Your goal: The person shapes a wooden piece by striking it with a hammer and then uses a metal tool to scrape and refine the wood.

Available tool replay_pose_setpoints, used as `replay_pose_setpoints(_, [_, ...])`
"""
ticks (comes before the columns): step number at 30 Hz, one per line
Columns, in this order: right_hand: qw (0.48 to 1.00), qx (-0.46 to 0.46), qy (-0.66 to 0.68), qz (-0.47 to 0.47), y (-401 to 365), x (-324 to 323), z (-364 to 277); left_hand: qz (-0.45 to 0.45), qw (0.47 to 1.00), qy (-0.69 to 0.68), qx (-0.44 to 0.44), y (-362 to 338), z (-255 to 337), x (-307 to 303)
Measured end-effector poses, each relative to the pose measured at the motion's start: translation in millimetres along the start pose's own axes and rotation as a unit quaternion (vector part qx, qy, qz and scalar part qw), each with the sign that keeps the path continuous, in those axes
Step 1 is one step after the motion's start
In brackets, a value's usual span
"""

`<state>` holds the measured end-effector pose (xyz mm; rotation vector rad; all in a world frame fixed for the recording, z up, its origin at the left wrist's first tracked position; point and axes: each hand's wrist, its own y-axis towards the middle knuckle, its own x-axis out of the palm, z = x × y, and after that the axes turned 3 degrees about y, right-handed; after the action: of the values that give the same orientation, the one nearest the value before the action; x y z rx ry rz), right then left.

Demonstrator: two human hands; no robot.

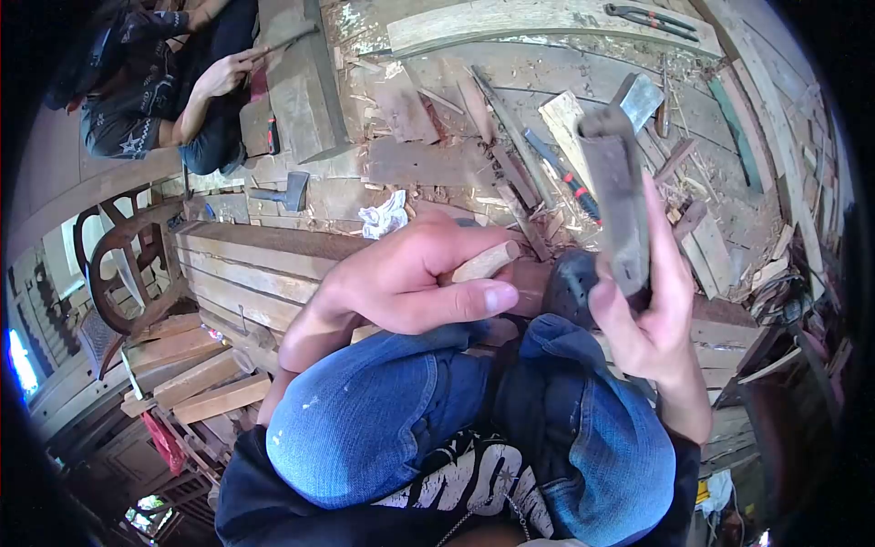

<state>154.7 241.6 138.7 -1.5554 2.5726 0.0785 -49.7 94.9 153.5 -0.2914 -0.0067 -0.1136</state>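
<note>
My left hand (410,278) is closed around a short, light wooden peg (486,263), its thumb lying along the near side. The peg's pale end sticks out to the right between thumb and forefinger. To the right, my right hand (652,319) grips a long grey-brown bar (612,178), held upright with a thick, blunt top end and a small hole low down. I cannot make out exactly what tool or piece the bar is. The two hands are apart above my knees, and the peg and bar do not touch.
A person (150,100) works at the upper left beside a wooden beam (296,91). A hatchet (284,193), a crumpled white cloth (383,215), a red-and-black handled tool (579,191) and pincers (652,20) lie among offcuts and shavings. Stacked planks (251,264) stand left.
</note>
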Motion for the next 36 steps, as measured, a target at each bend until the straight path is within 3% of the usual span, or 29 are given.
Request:
replay_pose_setpoints(3, [0.994, 0.024, 0.102, 0.031, 11.7, 19.5, -3.6, -0.025, 0.999, 0.028, 0.038, 1.3, -0.5, -1.6])
replay_pose_setpoints(7, [0.977, 0.101, 0.187, 0.000, 31.3, 24.9, -21.2, -0.029, 0.996, 0.039, 0.074, 2.0, -2.5, 1.3])
replay_pose_setpoints(11, [0.986, 0.093, 0.137, -0.013, 33.6, 30.5, -5.5, -0.029, 0.995, 0.033, 0.084, 2.1, -2.1, 1.9])
replay_pose_setpoints(13, [0.981, 0.118, 0.154, -0.022, 33.5, 29.4, -4.9, -0.039, 0.998, -0.002, 0.058, 0.9, -2.6, 1.1])
replay_pose_setpoints(16, [0.982, 0.082, 0.171, -0.012, 31.1, 30.2, 0.9, -0.054, 0.998, -0.009, 0.024, 2.4, -0.2, 0.3])
replay_pose_setpoints(20, [0.972, 0.148, 0.180, -0.021, 36.3, 27.5, -12.8, -0.063, 0.996, 0.015, 0.068, 4.5, -5.5, 0.1])
replay_pose_setpoints(26, [0.972, 0.131, 0.196, -0.002, 33.2, 31.7, -9.5, -0.046, 0.999, -0.023, 0.005, 4.6, -3.7, 3.3])
replay_pose_setpoints(28, [0.968, 0.148, 0.205, 0.003, 35.1, 31.5, -11.1, -0.024, 0.993, 0.060, 0.097, 6.1, -18.6, 6.7])
replay_pose_setpoints(32, [0.971, 0.145, 0.188, -0.006, 33.4, 31.1, -6.6, -0.017, 0.993, 0.064, 0.095, 6.5, -17.0, 6.5])
replay_pose_setpoints(36, [0.977, 0.112, 0.182, 0.016, 28.2, 26.2, 14.8, -0.025, 1.000, -0.013, 0.013, 7.9, -4.8, 4.1])
